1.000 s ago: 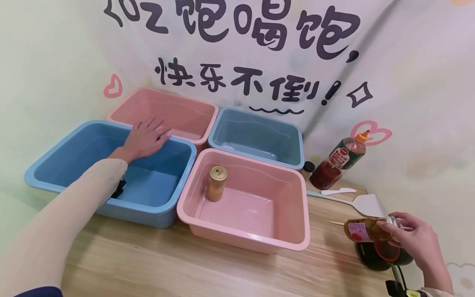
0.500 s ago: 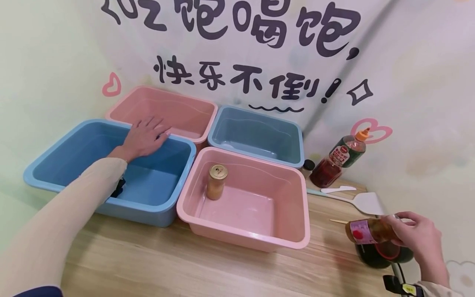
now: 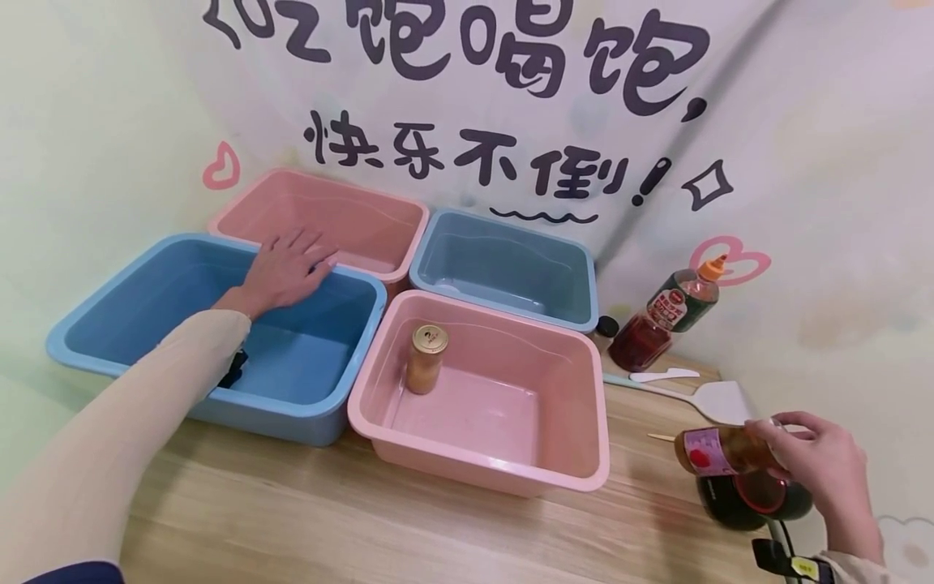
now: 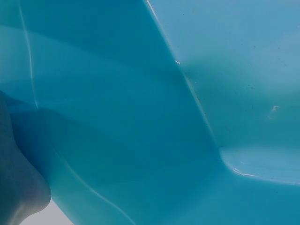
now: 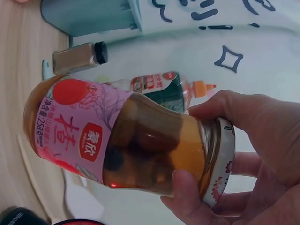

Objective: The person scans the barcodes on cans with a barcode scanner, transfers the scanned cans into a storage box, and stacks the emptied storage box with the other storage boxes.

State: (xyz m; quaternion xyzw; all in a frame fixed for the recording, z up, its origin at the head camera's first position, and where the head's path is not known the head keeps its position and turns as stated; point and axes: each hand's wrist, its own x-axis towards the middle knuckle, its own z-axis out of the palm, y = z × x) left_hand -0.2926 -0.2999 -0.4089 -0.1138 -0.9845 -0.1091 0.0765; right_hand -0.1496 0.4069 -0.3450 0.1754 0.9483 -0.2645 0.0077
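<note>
**Jar held sideways over counter edge**

We find the right hand gripping a fruit jar by its lid end, the jar lying sideways above the counter, just right of the near pink bin. A gold-lidded jar stands in that bin. Farther back, the left hand rests open, fingers spread, on the blue bin's far rim.

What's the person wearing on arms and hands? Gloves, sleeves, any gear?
No gloves: left hand and right hand are bare. The left arm wears a long, snug cream sleeve with a dark blue edge near the shoulder. A black device with a yellow tag sits at the right wrist.
</note>
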